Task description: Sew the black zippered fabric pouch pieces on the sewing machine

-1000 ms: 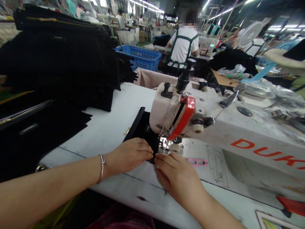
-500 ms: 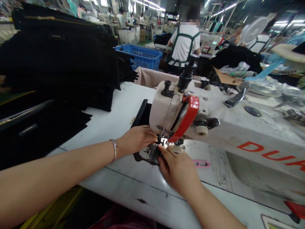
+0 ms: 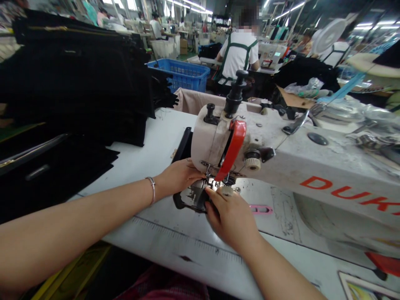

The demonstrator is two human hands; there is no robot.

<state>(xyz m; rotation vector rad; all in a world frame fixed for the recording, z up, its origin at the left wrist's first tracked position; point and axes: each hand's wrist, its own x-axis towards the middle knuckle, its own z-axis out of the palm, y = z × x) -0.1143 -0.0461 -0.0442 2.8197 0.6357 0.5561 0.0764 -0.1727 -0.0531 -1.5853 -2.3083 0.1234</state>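
The black fabric piece (image 3: 187,147) lies on the white surface (image 3: 164,125), partly hidden by the sewing machine (image 3: 275,141). My left hand (image 3: 178,178) is at its near end, my right hand (image 3: 233,216) by the presser foot — I cannot tell whether either grips. Stacked black panels (image 3: 78,87) stand left.
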